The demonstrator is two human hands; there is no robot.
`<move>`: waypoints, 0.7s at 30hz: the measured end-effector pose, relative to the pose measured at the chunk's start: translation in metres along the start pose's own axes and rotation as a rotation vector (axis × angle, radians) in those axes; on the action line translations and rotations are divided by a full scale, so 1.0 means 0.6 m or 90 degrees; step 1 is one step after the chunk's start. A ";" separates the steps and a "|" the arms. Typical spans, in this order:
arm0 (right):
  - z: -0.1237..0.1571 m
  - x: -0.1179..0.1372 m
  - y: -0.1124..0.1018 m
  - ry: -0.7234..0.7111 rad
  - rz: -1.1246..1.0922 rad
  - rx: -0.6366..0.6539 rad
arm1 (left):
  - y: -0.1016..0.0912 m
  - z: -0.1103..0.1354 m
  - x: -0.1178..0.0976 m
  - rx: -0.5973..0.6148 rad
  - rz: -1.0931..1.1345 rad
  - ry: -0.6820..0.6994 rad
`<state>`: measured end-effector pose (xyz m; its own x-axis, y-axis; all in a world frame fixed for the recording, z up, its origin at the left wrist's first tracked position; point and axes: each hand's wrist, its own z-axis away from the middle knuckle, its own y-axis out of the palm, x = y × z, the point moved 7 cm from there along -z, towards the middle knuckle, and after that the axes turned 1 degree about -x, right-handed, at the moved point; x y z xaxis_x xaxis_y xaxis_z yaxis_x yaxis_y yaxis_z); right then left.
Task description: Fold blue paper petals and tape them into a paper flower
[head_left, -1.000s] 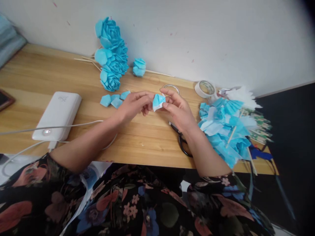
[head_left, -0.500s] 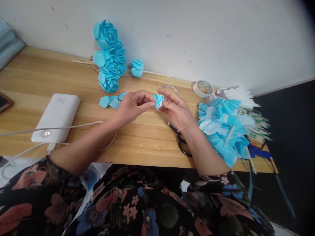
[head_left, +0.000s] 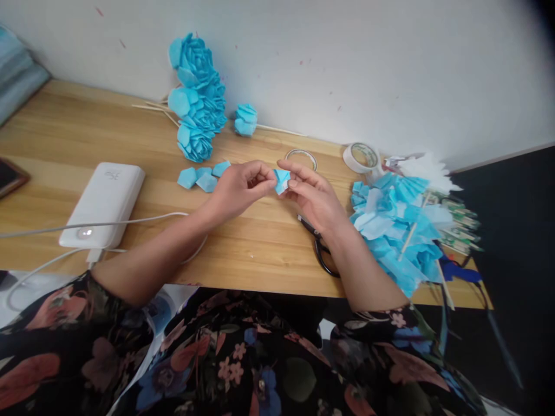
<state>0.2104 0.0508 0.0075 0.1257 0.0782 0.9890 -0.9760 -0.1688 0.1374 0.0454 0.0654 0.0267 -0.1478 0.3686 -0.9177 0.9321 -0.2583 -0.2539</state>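
Between my two hands, above the table, is a small folded piece of blue paper [head_left: 281, 179] with a whitish part at its lower right. My left hand [head_left: 245, 188] pinches its left edge between thumb and finger. On the right side, my right hand [head_left: 314, 193] grips it between thumb and fingers. Several blue paper petals [head_left: 206, 183] lie left of my left hand. Partly hidden beneath my right hand and wrist are black-handled scissors [head_left: 323, 257]. A thin roll of tape [head_left: 302, 155] rests just behind my right fingers.
Blue paper flowers [head_left: 197, 104] on sticks lie against the wall, beside a smaller blue flower [head_left: 245, 120]. A wider tape roll [head_left: 361, 157] and a heap of blue paper [head_left: 394, 225] are at right. A white power bank [head_left: 104, 202] with cables is at left.
The folded blue paper has turned slightly between my fingers and shows a different face. Both hands keep hold of it. The whole view has shifted a little.
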 end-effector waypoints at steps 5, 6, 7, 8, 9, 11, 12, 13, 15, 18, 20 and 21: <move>0.000 -0.001 0.003 -0.019 0.024 0.020 | 0.000 0.000 -0.004 -0.004 -0.024 -0.005; -0.001 -0.002 0.003 -0.020 0.034 0.021 | 0.000 0.001 -0.004 -0.004 -0.031 -0.007; -0.001 -0.002 0.003 -0.022 0.043 0.021 | 0.000 0.001 -0.005 -0.003 -0.037 -0.009; -0.001 -0.002 0.003 -0.024 0.050 0.021 | 0.001 0.001 -0.006 -0.001 -0.042 -0.010; -0.002 -0.002 0.003 -0.026 0.054 0.021 | 0.001 0.001 -0.006 0.001 -0.044 -0.011; -0.002 -0.002 0.004 -0.031 0.053 0.024 | 0.002 0.001 -0.006 0.004 -0.045 -0.013; -0.002 -0.001 0.005 -0.033 0.047 0.026 | 0.001 0.001 -0.005 0.003 -0.043 -0.014; -0.002 -0.001 0.005 -0.034 0.039 0.027 | 0.001 0.001 -0.004 0.004 -0.041 -0.014; -0.002 -0.001 0.005 -0.032 0.028 0.028 | 0.000 0.001 -0.003 0.006 -0.034 -0.014; 0.000 -0.003 0.005 -0.020 0.039 0.027 | 0.000 0.000 -0.001 0.010 -0.034 -0.022; 0.000 -0.004 0.004 -0.013 0.056 0.023 | 0.000 0.000 0.000 0.012 -0.040 -0.028; 0.001 -0.004 0.004 -0.012 0.061 0.022 | 0.000 0.000 0.000 0.014 -0.043 -0.030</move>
<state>0.2078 0.0499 0.0054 0.0358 0.0421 0.9985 -0.9771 -0.2084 0.0438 0.0456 0.0651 0.0267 -0.2261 0.3438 -0.9114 0.9119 -0.2542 -0.3221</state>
